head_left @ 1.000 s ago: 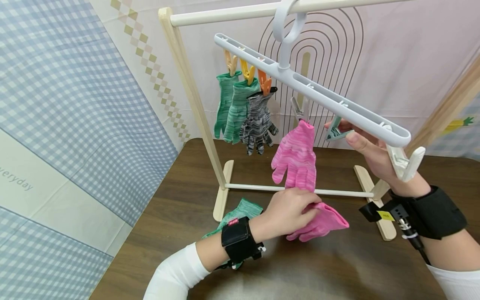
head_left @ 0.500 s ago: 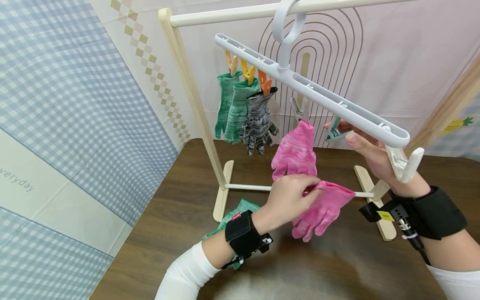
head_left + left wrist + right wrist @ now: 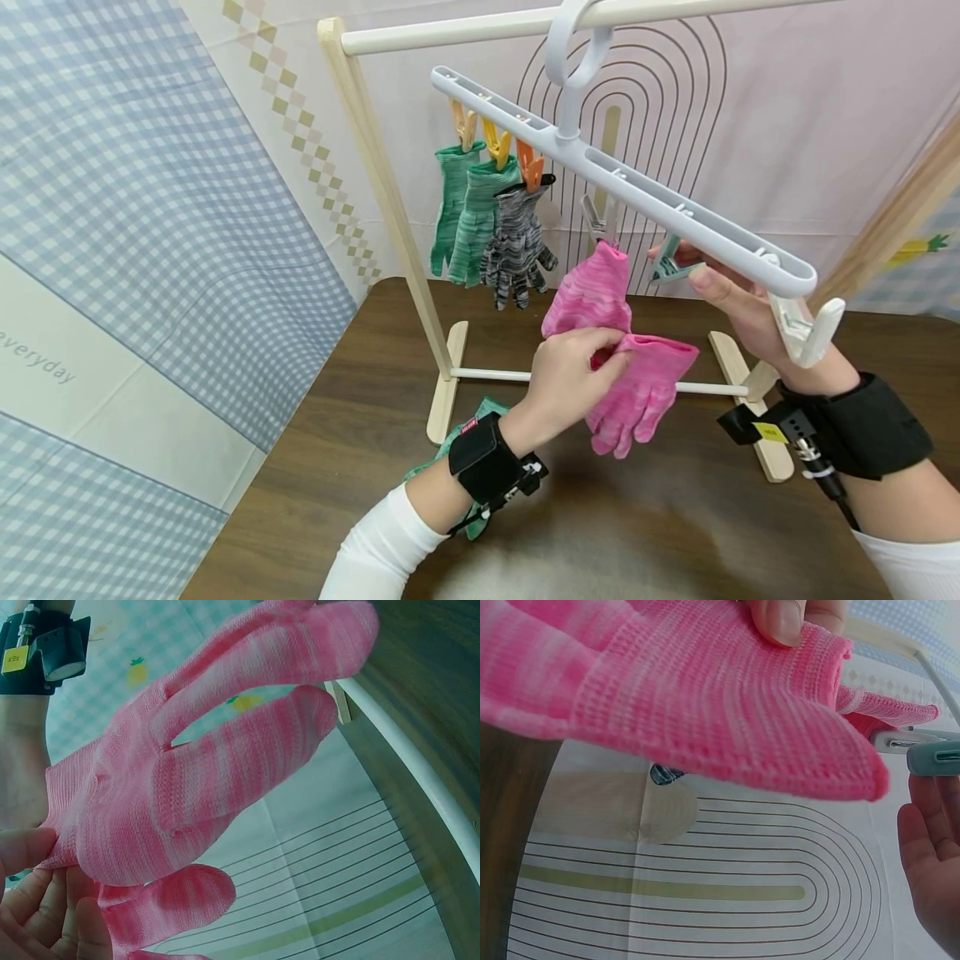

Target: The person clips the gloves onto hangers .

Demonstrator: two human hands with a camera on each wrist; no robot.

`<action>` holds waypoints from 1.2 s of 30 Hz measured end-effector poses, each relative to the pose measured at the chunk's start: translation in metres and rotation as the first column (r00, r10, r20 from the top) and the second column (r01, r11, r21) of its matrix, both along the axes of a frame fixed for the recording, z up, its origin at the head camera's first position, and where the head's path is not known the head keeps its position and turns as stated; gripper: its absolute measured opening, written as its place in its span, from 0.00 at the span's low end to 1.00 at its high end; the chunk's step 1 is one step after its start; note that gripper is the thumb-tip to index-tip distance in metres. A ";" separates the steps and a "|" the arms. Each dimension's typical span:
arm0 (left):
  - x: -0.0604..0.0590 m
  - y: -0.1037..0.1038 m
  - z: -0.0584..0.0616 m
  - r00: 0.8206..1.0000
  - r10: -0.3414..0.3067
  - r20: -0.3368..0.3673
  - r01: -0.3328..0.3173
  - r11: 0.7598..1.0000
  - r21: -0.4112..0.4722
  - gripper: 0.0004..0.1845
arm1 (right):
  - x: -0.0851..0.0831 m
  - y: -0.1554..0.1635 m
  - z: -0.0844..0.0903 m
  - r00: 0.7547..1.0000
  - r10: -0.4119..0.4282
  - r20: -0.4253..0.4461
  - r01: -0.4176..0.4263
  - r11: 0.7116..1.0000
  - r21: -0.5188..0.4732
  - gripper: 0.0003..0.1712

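Since a second ago our left hand (image 3: pixel 572 367) has carried the loose pink glove (image 3: pixel 641 392) up off the surface (image 3: pixel 360 433); then it lay flat by the rack's lower rail, and now it hangs in the air just below the hanger bar (image 3: pixel 622 187).

Going left to right: a checked backdrop at the left edge carries the word "everyday" (image 3: pixel 33 358), the only writing we can read apart from a small red tag on the left wrist strap, too small to make out. Next comes the wooden rack (image 3: pixel 382 175), with two green gloves (image 3: pixel 468 217) and a grey glove (image 3: pixel 517 246) clipped to the far end of the bar. A third green glove (image 3: pixel 480 417) lies on the surface near the rack's left foot, partly behind our left wrist.

Our left hand pinches the loose glove by its cuff, thumb and fingers curled on the knit, so its long axis runs down and to the right, fingers dangling. It touches or overlaps the clipped pink glove (image 3: pixel 592 287) hanging behind it. The cuff lies just left of and below the grey-green clip (image 3: pixel 671 265).

Our right hand (image 3: pixel 731 304) holds that clip between thumb and fingers; we cannot tell whether it is squeezed wide. That hand is the nearer to the clip, the left nearer to the cuff.
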State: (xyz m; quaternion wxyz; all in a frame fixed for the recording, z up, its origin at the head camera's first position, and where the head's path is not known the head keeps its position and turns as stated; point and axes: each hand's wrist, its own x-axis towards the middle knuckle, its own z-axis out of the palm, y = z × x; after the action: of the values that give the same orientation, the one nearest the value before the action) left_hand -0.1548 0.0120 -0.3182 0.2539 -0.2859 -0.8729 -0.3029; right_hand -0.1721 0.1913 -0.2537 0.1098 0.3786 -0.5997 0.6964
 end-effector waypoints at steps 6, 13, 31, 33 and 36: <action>-0.001 -0.001 0.001 1.000 0.003 -0.006 -0.003 0.999 0.034 0.09 | 0.001 0.000 -0.001 1.000 -0.006 0.004 0.006 1.000 0.009 0.24; -0.003 -0.002 0.000 1.000 0.001 -0.027 0.001 0.997 0.080 0.10 | 0.000 -0.001 -0.002 1.000 0.013 -0.007 -0.013 1.000 0.002 0.21; -0.006 0.000 0.001 0.995 0.018 -0.098 0.001 0.982 0.189 0.08 | 0.003 -0.002 -0.003 0.999 0.002 0.036 -0.002 1.000 -0.001 0.18; -0.007 0.000 0.002 0.994 0.019 -0.105 0.003 0.980 0.198 0.08 | 0.003 -0.002 -0.003 1.000 -0.004 0.027 0.004 1.000 0.008 0.18; -0.007 0.001 0.003 0.993 0.024 -0.112 -0.001 0.978 0.208 0.08 | 0.002 -0.001 -0.004 1.000 0.002 0.018 -0.002 1.000 0.015 0.19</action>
State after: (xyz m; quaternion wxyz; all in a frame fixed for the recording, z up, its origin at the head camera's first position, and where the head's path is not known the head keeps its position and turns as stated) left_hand -0.1622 0.0129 -0.3149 0.3336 -0.2692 -0.8225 -0.3738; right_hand -0.1700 0.1899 -0.2576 0.1007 0.3736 -0.6055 0.6955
